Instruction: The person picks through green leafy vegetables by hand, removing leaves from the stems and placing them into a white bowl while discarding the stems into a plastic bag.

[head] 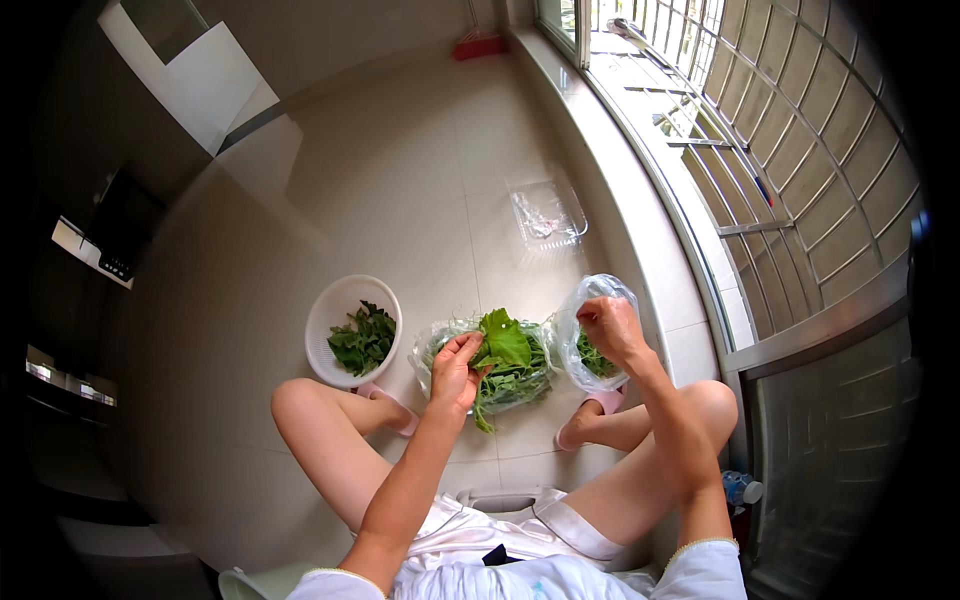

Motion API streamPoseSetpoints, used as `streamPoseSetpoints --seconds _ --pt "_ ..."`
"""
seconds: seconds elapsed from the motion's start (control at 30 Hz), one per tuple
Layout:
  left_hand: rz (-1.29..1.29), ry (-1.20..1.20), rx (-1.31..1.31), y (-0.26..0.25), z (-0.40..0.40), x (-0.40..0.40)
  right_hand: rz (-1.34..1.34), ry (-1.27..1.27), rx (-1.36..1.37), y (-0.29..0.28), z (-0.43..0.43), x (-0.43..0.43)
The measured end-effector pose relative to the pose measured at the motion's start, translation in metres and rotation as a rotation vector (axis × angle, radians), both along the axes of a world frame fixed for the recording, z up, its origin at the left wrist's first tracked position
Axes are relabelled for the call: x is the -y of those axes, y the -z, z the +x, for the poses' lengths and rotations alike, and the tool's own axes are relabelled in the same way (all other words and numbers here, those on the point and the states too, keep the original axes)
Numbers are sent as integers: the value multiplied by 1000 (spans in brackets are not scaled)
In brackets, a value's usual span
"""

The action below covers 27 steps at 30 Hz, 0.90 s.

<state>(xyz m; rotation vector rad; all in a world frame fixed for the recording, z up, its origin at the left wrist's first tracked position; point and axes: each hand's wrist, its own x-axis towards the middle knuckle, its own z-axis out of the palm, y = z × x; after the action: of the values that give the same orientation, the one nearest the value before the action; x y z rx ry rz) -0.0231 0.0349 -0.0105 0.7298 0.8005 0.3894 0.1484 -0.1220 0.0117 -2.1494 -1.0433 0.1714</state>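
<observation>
My left hand point(456, 373) pinches a leafy green stem with a broad leaf point(506, 339). Beneath it lies an open clear plastic bag point(424, 358) full of green stems and leaves point(517, 382). My right hand point(611, 328) is raised over a second clear plastic bag point(600, 289), which holds more green pieces point(595, 360). The fingertips of that hand are bent together; whether something small is between them I cannot tell. To the left, a white perforated plastic basket point(320, 315) holds darker green leaves point(363, 339).
A clear plastic container point(549, 214) with crumpled contents lies on the tiled floor near the window ledge point(600, 142). A red dustpan point(480, 48) is at the far wall. A plastic bottle point(739, 487) stands at the right, and a pale green bucket point(262, 581) at lower left.
</observation>
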Motion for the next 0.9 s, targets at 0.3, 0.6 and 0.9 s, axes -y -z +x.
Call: streamPoseSetpoints --seconds 0.3,0.6,0.9 --pt "65 -79 73 5 -3 11 9 -213 -1237 -11 -35 -12" --pt "354 -121 123 0 8 39 -69 -162 -786 -12 -57 -27" --pt "278 107 40 2 -3 25 -206 -201 -900 -18 -50 -26"
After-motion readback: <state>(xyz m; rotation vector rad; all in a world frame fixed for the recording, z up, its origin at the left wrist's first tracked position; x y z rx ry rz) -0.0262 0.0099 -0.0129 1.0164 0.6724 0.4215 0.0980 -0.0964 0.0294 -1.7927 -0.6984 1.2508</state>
